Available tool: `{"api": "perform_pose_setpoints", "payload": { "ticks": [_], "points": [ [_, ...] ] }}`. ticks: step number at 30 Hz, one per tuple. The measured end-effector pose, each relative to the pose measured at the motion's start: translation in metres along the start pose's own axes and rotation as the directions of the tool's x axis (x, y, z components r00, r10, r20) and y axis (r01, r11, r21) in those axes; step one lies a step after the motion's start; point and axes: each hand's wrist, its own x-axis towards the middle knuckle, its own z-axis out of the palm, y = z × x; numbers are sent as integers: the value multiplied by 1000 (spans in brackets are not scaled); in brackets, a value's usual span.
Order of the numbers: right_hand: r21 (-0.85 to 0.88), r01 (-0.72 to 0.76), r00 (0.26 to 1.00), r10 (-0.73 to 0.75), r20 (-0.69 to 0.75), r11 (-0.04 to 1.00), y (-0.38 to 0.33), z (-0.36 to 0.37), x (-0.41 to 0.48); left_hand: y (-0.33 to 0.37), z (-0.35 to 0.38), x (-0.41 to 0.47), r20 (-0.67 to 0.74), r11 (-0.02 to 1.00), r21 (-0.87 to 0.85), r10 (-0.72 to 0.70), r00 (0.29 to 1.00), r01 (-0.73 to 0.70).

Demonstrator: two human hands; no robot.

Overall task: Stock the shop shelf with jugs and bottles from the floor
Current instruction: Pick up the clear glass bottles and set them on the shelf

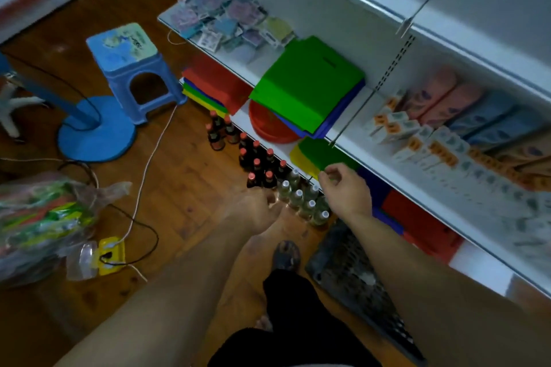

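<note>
The wooden floor (pixel 185 176) of this shop runs along a white shelf unit (pixel 351 140), and the bottles stand there in a tight group against its base, probably so that they are close for stocking. The dark bottles with red caps (pixel 257 164) are further from the person; the clear bottles with silver caps (pixel 301 198) are nearer. The left hand (pixel 253 207) reaches down just beside the clear ones, but it is blurred and I cannot tell its fingers. The right hand (pixel 343 188) hovers above them, fingers loosely curled, holding nothing.
</note>
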Motion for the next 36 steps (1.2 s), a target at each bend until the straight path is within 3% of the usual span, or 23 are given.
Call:
{"api": "perform_pose_setpoints", "payload": {
  "ticks": [9, 18, 25, 30, 36],
  "points": [
    [19, -346, 938, 345, 20, 938, 65, 67, 84, -18, 50, 155, 195, 994, 83, 50, 979, -68],
    [63, -556, 831, 554, 41, 829, 146, 206, 136, -67, 164, 291, 356, 975, 149, 100, 929, -162],
    [55, -511, 858, 513, -35, 858, 192, 305, 196, -111, 233, 365, 260, 995, 102, -18, 965, -9],
    [163, -558, 813, 576, -91, 814, 219, 352, 216, -123, 273, 394, 235, 995, 14, 96, 967, -102],
    [268, -501, 836, 540, -94, 823, 241, 387, 236, -131, 295, 412, 145, 982, -39, 189, 971, -185]
  ]
}}
